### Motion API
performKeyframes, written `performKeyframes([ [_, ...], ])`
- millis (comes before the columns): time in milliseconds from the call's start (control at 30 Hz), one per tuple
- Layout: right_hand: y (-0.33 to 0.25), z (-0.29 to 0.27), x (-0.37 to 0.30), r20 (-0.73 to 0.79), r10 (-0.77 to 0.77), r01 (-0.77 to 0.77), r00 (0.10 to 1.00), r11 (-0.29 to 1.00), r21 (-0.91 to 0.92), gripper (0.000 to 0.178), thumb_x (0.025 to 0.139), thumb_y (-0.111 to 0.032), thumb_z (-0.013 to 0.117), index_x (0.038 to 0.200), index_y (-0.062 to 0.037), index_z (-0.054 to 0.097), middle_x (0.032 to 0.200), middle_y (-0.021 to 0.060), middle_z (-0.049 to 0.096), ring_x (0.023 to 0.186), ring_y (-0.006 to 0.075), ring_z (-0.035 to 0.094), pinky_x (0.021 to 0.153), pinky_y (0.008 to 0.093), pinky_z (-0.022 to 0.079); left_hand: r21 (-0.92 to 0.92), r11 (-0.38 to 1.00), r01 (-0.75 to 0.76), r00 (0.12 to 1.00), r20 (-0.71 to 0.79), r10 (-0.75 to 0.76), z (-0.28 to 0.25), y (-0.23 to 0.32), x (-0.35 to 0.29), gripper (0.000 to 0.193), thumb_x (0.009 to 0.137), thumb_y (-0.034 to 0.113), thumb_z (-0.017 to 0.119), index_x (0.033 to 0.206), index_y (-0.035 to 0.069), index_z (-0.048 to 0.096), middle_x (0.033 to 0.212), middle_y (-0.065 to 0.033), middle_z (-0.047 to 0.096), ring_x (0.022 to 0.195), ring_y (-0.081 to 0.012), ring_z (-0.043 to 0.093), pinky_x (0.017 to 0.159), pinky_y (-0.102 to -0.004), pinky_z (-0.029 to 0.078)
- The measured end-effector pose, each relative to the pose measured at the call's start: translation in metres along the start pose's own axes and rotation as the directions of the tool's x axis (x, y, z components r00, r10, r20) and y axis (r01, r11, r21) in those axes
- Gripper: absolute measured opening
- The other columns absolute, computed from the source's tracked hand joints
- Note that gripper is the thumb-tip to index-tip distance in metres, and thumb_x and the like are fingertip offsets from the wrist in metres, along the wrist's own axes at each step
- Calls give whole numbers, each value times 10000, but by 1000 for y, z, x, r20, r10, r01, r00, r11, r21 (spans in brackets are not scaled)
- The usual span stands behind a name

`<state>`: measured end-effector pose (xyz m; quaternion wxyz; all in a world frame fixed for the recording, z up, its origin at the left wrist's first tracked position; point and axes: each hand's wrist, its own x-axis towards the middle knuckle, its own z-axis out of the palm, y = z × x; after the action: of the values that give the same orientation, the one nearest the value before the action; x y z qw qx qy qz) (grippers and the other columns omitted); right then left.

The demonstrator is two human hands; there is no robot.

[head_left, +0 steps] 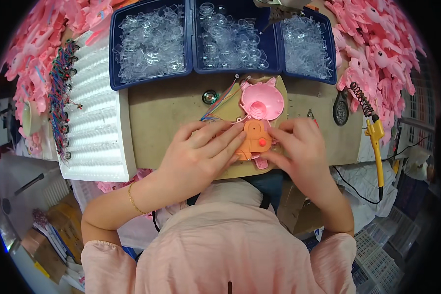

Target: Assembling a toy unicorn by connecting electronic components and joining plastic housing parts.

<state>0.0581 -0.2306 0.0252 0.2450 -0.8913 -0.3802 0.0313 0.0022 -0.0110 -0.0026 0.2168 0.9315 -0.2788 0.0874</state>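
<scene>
An orange plastic housing (254,133) with a red round button sits in front of me over a pink plastic toy shell. My left hand (201,149) lies against its left side, the fingers stretched over the edge and holding it. On the other side, my right hand (301,152) grips the right edge between thumb and fingers. Just beyond stands the open pink head shell (274,100), with small ears and a round ringed hollow. Colored wires (224,102) run from behind my left fingers toward the far side. A small round speaker (210,97) lies left of them.
Three blue bins (193,49) of clear plastic parts line the far edge. A white foam tray (95,112) with wired parts (61,98) stands left. A yellow soldering iron (376,137) hangs in its coil holder at right, near a dark oval object (340,109). Pink shells (382,54) pile up on both sides.
</scene>
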Motion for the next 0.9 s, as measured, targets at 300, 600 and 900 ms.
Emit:
performKeyframes([
  [300, 7, -10, 17, 215, 82, -111, 973, 986, 125, 329, 657, -164, 755, 917, -5, 631, 834, 101, 563, 797, 260, 533, 672, 347, 443, -106, 994, -10, 994, -105, -1, 3, -4, 6, 270, 757, 179, 680, 1007, 78, 665, 1061, -32, 641, 979, -173, 566, 856, -334, 408],
  [600, 1, 18, 84, 25, -308, 307, 951, 932, -192, 185, 732, -132, 655, 873, -19, 612, 1045, 99, 564, 997, 256, 531, 870, 372, 419, -310, 833, 459, 842, -149, -519, 4, -24, 0, 217, 751, 240, 684, 847, 54, 628, 805, -84, 568, 796, -291, 522, 725, -385, 412],
  [900, -17, -17, 81, 334, 34, -109, 942, 972, 208, 150, 823, -132, 575, 815, 17, 597, 771, 120, 602, 704, 252, 592, 638, 333, 472, -159, 920, 358, 933, 104, -345, -18, -10, 33, 168, 740, 198, 677, 825, 62, 628, 773, -70, 569, 771, -280, 541, 706, -379, 422],
])
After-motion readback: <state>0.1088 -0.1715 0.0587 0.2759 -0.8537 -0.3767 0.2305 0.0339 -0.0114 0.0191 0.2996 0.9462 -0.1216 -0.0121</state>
